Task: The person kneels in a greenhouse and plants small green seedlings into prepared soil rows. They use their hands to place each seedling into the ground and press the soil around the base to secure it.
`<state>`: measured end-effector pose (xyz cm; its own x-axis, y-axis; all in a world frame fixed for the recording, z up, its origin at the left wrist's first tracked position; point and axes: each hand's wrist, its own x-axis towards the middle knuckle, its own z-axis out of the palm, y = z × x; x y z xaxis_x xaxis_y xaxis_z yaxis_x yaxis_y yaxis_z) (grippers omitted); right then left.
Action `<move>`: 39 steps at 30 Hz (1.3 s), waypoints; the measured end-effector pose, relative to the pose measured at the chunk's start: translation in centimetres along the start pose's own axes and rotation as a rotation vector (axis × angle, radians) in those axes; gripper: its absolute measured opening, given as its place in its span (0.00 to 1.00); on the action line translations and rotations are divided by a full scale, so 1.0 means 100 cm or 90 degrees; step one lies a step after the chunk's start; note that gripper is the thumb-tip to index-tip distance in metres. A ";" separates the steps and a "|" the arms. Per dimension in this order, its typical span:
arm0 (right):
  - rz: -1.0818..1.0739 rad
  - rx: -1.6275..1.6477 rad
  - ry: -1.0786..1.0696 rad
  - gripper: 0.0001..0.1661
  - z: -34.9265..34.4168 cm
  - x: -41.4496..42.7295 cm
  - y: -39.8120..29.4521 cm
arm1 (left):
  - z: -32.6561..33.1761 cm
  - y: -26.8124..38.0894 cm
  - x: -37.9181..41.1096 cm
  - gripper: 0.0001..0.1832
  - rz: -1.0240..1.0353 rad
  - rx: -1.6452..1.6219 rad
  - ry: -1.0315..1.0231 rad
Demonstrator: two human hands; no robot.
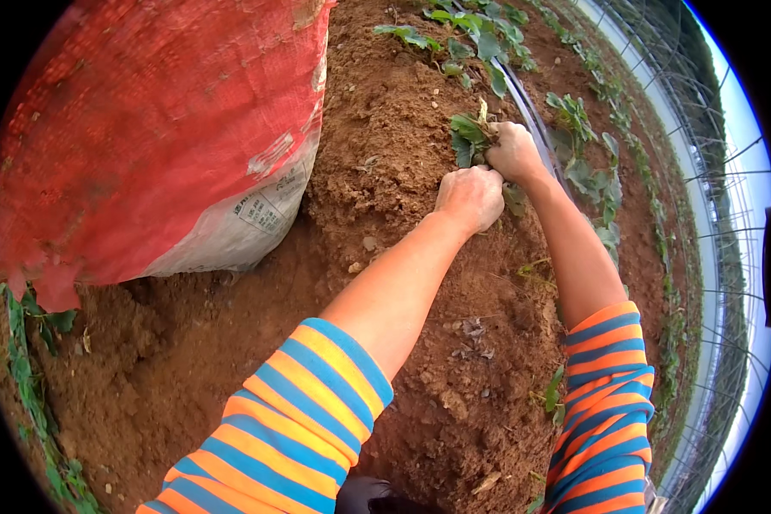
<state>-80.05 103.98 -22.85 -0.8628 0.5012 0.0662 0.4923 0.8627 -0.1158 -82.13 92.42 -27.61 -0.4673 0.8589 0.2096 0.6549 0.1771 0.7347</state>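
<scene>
Both hands meet at a small leafy plant on the shoulder of a raised soil bed. My right hand is closed around its stems, and green leaves with a pale withered one stick out past the fingers. Just nearer to me, my left hand makes a fist against the plant's base, knuckles up. Its fingertips and the stems in it are hidden beneath the hand. Another leaf shows under my right wrist.
A large red and white woven sack, bearing print, stands at left. A drip tube runs along the bed past my right hand. More leafy plants grow ahead, others at right. Metal hoops line the far right.
</scene>
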 end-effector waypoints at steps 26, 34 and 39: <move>0.312 0.303 0.034 0.16 0.031 0.036 0.041 | 0.010 0.002 0.006 0.12 0.010 0.052 0.010; 0.162 0.647 0.131 0.14 -0.045 0.051 -0.037 | -0.005 0.007 0.002 0.14 -0.014 -0.008 0.010; 0.245 0.712 0.107 0.07 -0.076 0.013 -0.004 | -0.001 0.004 0.003 0.11 -0.027 -0.030 -0.020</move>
<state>-80.50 104.80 -15.16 -0.6140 0.7882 -0.0419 0.2698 0.1597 -0.9496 -82.04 92.68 -27.18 -0.4750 0.8656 0.1582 0.6061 0.1915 0.7720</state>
